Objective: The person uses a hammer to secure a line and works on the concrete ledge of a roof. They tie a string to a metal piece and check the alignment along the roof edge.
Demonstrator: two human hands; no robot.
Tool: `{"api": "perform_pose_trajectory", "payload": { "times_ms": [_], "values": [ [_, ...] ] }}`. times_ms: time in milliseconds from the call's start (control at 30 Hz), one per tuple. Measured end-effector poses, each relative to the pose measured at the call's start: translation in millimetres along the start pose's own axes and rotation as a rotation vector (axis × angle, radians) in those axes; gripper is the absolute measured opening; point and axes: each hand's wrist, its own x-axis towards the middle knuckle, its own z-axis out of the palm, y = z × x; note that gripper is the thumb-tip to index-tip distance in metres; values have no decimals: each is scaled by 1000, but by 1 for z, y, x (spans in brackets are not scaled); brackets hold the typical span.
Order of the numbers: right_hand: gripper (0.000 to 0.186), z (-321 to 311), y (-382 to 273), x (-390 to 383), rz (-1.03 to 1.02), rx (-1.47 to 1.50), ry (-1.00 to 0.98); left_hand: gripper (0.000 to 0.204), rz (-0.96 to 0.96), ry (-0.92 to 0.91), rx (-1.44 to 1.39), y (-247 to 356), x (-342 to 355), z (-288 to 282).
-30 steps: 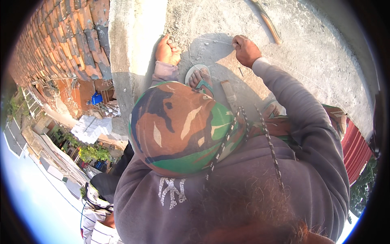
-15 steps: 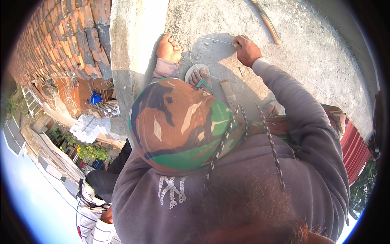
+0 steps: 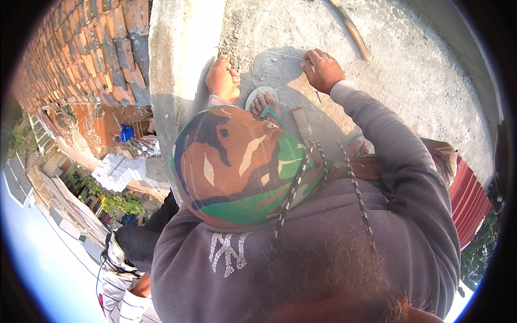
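My left hand [image 3: 222, 79] is closed in a fist low over the concrete, near the wall edge. A small thin dark bit shows at its top, but what the fingers grip is hidden. A thin white string [image 3: 269, 51] runs from beside this hand to my right hand [image 3: 324, 71]. The right thumb and index finger pinch the string, the other fingers curled. From there it continues toward the lower right. A slack loop of string hangs down by my sandalled foot [image 3: 263, 102]. A small nail-like piece [image 3: 319, 97] lies below my right hand.
A wooden-handled tool [image 3: 353, 32] lies on the rough concrete slab [image 3: 404, 54], its head out of view. A flat wooden piece [image 3: 301, 121] is between my feet. Left, beyond the concrete ledge [image 3: 161, 70], are roof tiles [image 3: 102, 48] and a drop. Another person's striped sleeve [image 3: 121, 293] shows lower left.
My left hand has lowered slightly toward me. My right hand has shifted a little left, its thumb and index finger now more apart from the curled fingers.
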Motion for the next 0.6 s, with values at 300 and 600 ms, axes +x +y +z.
{"api": "perform_pose_trajectory", "payload": {
  "times_ms": [300, 600],
  "values": [
    [25, 0, 1, 1, -20, -33, 62, 30, 234, -65, 974, -14, -28, -70],
    [39, 0, -46, -37, -267, -252, -110, 28, 193, -96, 981, -14, -52, -113]
  ]
}}
